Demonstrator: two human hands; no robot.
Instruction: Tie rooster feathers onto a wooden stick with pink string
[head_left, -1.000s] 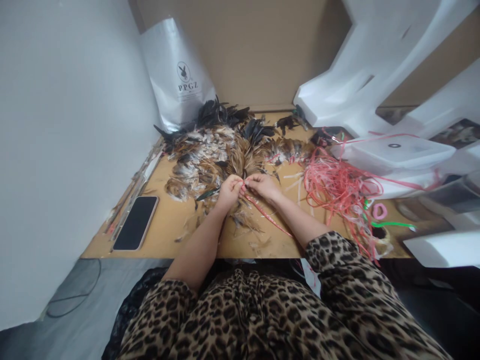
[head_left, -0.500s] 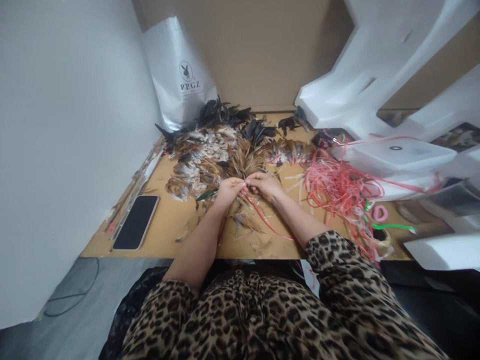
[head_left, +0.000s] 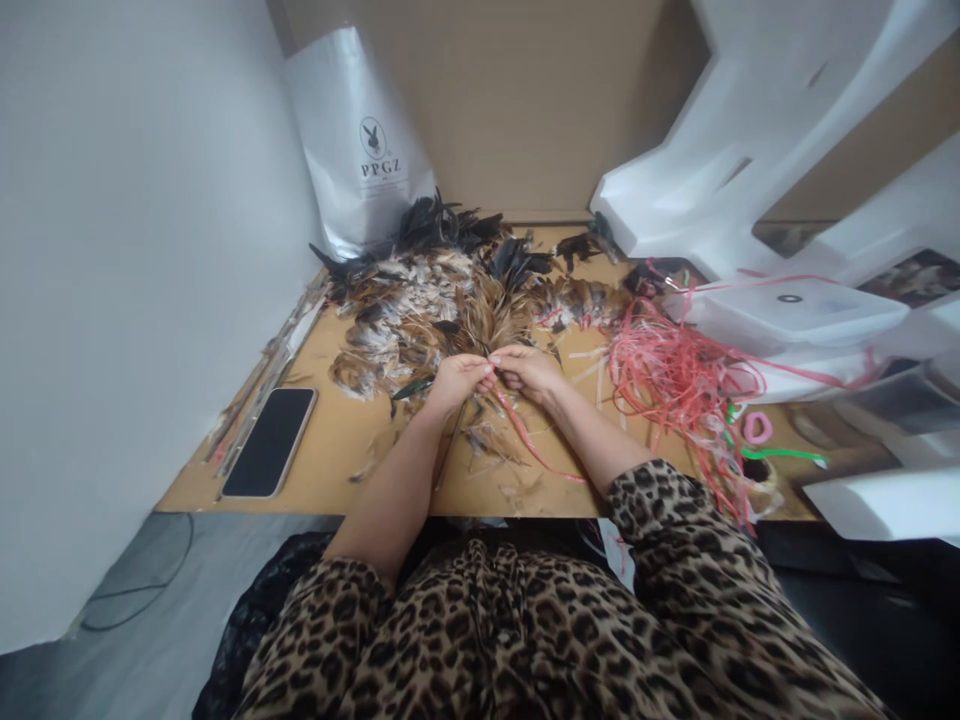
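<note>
My left hand (head_left: 460, 381) and my right hand (head_left: 529, 372) meet fingertip to fingertip over the middle of the table, both closed in a pinch. Between them is the upper end of a thin red ribbon (head_left: 523, 432), whose tail trails down to the right across the tabletop. Just beyond the fingertips, brown feathers (head_left: 493, 315) fan out with their lower ends toward my hands. Fingers hide those ends, so I cannot tell whether they are gripped too. A dark green feather (head_left: 413, 387) lies beside my left hand.
Heaped feathers (head_left: 420, 285) spread behind my hands, near a silver bag (head_left: 356, 150). A phone (head_left: 270, 443) lies at left. Tangled red ribbon (head_left: 667, 365), a pink ring (head_left: 757, 428), a green strip (head_left: 787, 454) and a white plastic container (head_left: 795, 308) occupy the right side.
Both hands keep their pinch at nearly the same spot, with only slight finger movement. The view has shifted a little; nothing else has visibly moved.
</note>
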